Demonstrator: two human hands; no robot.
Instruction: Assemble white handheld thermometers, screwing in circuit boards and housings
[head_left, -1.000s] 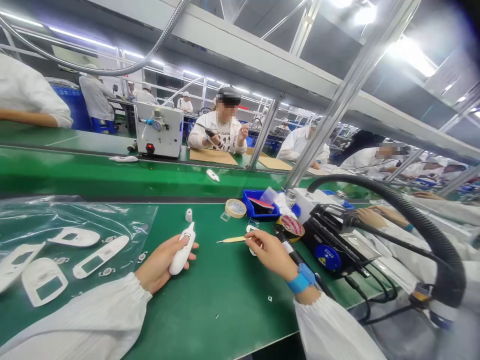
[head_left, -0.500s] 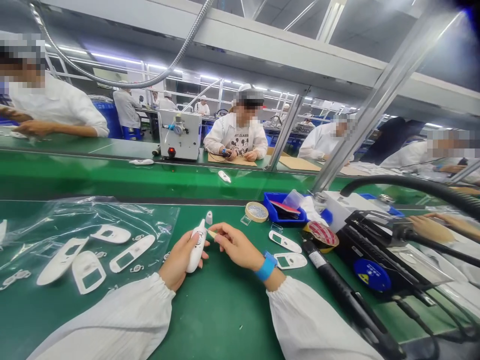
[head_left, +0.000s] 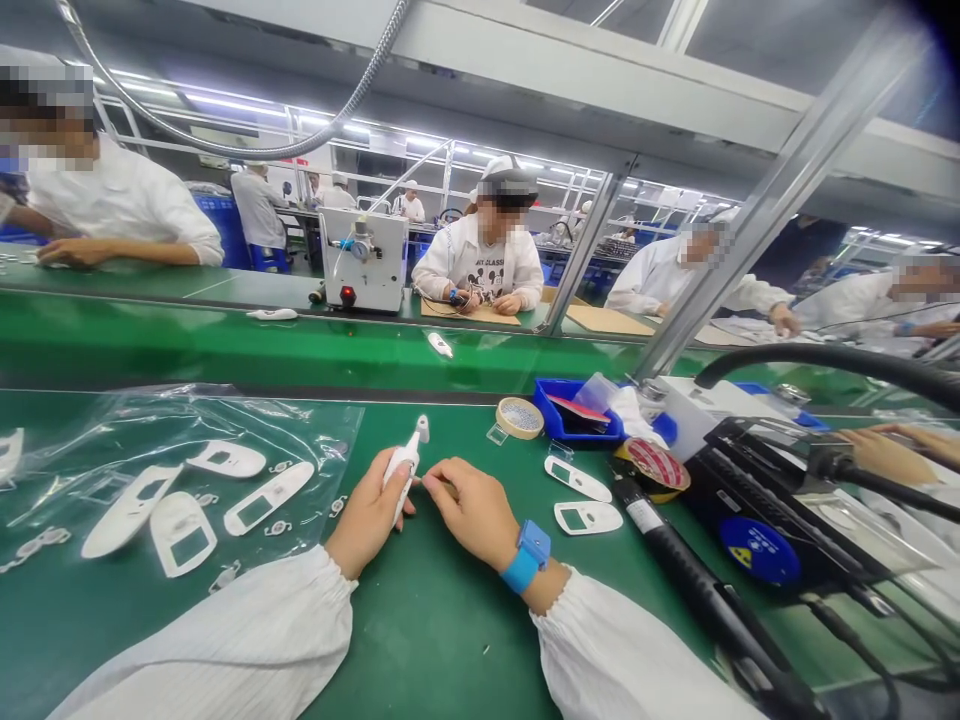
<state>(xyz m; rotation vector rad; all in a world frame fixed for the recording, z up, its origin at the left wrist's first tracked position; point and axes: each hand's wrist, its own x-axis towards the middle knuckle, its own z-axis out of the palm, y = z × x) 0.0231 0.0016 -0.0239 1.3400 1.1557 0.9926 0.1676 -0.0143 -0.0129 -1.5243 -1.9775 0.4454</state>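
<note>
My left hand is closed around a white ear thermometer, its narrow probe tilted up and away from me. A small white cap shows at the probe's tip; whether it is seated on the probe or lies just behind it, I cannot tell. Close by on the right, my right hand has its thumb and forefinger pinched together at the thermometer's side. What those fingers hold, if anything, is hidden. A blue wrist strap is on my right wrist.
White housing shells and small parts lie on a clear plastic bag to the left. On the right are more shells, tape, a blue bin, a black electric screwdriver and a black box. A green conveyor runs behind.
The thermometer has turned slightly, and its probe now meets the white cap in view. My right fingers have curled lower; the pale pointed thing at their tips no longer shows.
</note>
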